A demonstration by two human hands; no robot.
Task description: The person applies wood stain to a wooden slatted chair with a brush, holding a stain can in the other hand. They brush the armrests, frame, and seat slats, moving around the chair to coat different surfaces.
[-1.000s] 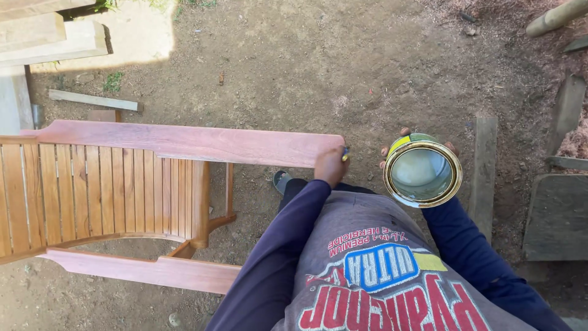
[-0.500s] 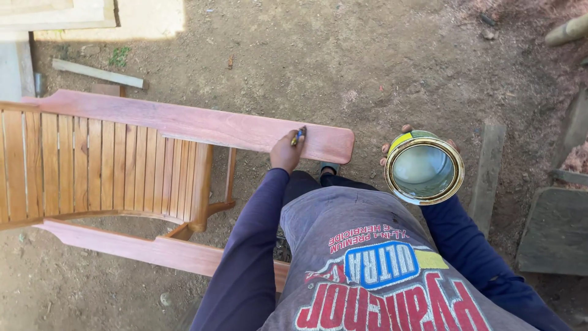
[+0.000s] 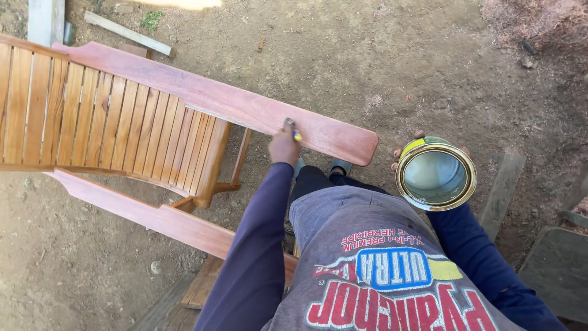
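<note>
Seen from my head camera, looking straight down: my left hand (image 3: 283,147) is closed around a small paintbrush (image 3: 291,128), fingers pinching its handle, and the brush tip rests on the top face of the wooden chair's (image 3: 116,122) near armrest (image 3: 233,104), a little short of its rounded end. My dark blue sleeve runs from that hand back toward my body.

My right hand (image 3: 416,142) wraps around an open metal can (image 3: 435,173), held upright in the air well to the right of the armrest's end. Only the fingertips show past the yellow and green rim, pressed against the can's side. Inside the can I see a pale, shiny surface; whether that is liquid or bare metal I cannot tell.

The chair is a reddish slatted piece standing on bare dirt, its slatted seat to my left and a second armrest (image 3: 153,214) running below it, nearer my legs. A loose plank (image 3: 128,34) lies on the ground beyond the chair, and flat stone slabs (image 3: 560,270) sit at the right edge of the view.
</note>
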